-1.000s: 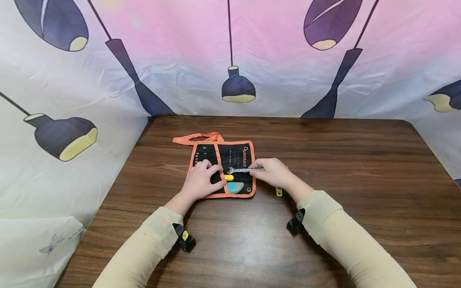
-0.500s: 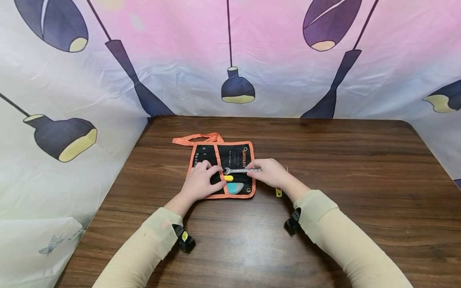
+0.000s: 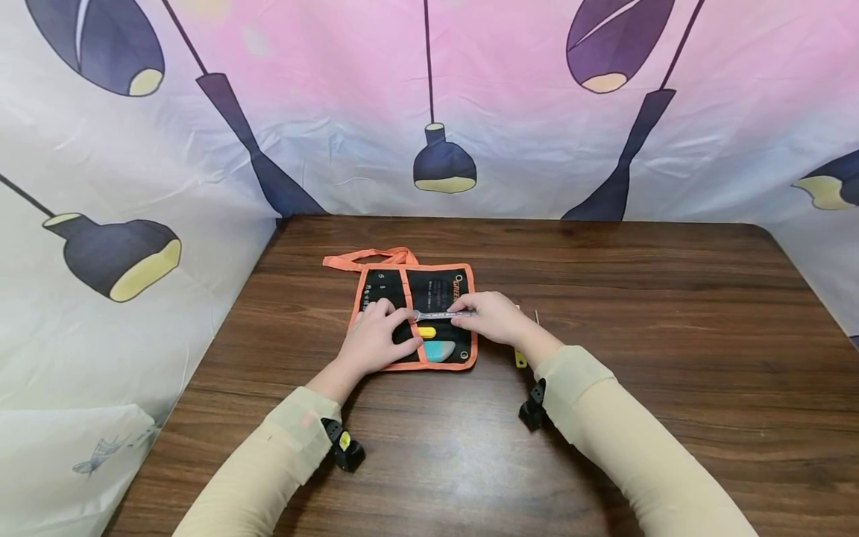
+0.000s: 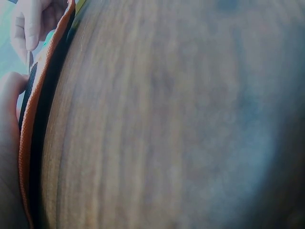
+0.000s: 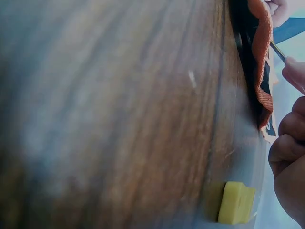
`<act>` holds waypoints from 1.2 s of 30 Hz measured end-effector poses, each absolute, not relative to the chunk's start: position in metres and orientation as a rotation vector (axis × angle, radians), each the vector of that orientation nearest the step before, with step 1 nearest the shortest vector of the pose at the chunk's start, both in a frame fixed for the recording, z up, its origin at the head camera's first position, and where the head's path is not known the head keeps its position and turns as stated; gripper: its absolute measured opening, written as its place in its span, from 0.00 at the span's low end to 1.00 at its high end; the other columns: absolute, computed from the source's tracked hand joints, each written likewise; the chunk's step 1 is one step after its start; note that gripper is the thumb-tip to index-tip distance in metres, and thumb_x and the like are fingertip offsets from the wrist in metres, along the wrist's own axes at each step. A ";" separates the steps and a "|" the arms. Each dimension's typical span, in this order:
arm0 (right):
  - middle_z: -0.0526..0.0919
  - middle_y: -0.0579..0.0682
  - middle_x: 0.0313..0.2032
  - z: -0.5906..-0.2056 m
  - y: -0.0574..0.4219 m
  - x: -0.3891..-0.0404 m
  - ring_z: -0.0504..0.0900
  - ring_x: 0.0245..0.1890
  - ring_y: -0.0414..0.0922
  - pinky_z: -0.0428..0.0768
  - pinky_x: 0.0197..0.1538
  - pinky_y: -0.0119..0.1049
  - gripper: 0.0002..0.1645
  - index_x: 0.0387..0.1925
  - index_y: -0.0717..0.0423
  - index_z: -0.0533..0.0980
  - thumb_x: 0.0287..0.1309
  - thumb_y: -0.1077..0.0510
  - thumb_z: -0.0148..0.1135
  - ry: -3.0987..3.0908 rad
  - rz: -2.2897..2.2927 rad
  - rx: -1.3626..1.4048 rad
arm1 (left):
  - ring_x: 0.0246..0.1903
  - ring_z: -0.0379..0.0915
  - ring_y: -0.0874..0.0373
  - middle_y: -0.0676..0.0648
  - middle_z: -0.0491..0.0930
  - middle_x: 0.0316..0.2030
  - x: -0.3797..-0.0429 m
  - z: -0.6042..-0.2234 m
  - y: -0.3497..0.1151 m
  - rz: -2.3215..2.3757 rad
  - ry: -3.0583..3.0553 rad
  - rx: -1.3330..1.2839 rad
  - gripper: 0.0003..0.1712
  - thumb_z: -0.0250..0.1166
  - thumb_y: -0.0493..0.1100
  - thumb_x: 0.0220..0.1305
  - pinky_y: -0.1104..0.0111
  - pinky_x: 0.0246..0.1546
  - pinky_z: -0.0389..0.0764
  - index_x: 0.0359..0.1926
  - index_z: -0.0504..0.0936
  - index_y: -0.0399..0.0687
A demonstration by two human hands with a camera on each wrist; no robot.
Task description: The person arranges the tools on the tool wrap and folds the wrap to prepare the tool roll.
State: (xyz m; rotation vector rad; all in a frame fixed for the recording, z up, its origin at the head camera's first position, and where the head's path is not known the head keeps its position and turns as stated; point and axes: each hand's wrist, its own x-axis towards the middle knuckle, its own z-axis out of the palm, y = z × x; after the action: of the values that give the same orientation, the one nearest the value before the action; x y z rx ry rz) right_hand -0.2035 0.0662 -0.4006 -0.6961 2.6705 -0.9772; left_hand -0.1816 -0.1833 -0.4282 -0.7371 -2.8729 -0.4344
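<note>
A black tool roll (image 3: 439, 287) with orange edging lies flat on the table. My left hand (image 3: 372, 339) rests on its left half, thumb and index finger spread apart at the orange pocket edge. My right hand (image 3: 495, 317) pinches a silver wrench (image 3: 439, 315) near its right end. The wrench's left end meets the pocket edge between my left thumb and index finger, and that head is partly hidden. Just below the wrench, a yellow handle (image 3: 426, 333) and a teal and grey handle (image 3: 439, 350) stick out of pockets. The right wrist view shows the wrench (image 5: 278, 51) between thumb and finger.
A tool with a yellow end (image 3: 520, 359) lies on the table (image 3: 658, 358), partly under my right wrist. An orange strap (image 3: 365, 258) spreads from the roll's upper left corner. Behind the table hangs a cloth printed with lamps.
My right hand has moved left with the wrench, bringing the wrench's head up to the pocket edge. The left hand has stayed in place on the tool roll.
</note>
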 end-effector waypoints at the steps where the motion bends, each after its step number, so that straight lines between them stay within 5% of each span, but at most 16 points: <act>1: 0.82 0.45 0.44 -0.401 0.066 -0.204 0.78 0.44 0.42 0.73 0.49 0.42 0.15 0.47 0.48 0.80 0.62 0.49 0.58 2.669 -0.974 -0.699 | 0.32 0.58 0.55 0.51 0.64 0.32 -0.182 -0.428 -0.184 -0.436 -2.872 -0.735 0.25 0.61 0.64 0.54 0.65 0.31 0.59 0.51 0.80 0.61; 25: 0.82 0.44 0.44 -0.404 0.058 -0.210 0.78 0.46 0.44 0.72 0.51 0.44 0.14 0.46 0.43 0.80 0.61 0.47 0.59 2.707 -0.887 -0.723 | 0.34 0.60 0.55 0.51 0.66 0.34 -0.182 -0.428 -0.184 -0.440 -2.887 -0.703 0.28 0.61 0.65 0.54 0.63 0.34 0.62 0.50 0.79 0.56; 36: 0.81 0.50 0.41 -0.404 0.073 -0.204 0.78 0.40 0.46 0.74 0.46 0.44 0.17 0.46 0.54 0.78 0.57 0.52 0.62 2.817 -0.787 -0.721 | 0.33 0.59 0.55 0.51 0.65 0.32 -0.180 -0.427 -0.183 -0.462 -2.883 -0.698 0.27 0.61 0.65 0.53 0.64 0.33 0.61 0.50 0.79 0.58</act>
State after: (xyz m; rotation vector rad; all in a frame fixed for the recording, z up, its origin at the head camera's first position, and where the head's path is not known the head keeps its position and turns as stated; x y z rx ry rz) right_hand -0.2045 0.0730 -0.4044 -0.7213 2.8172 -0.7866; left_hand -0.1805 -0.1826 -0.4270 -0.6975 -2.8832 -0.4621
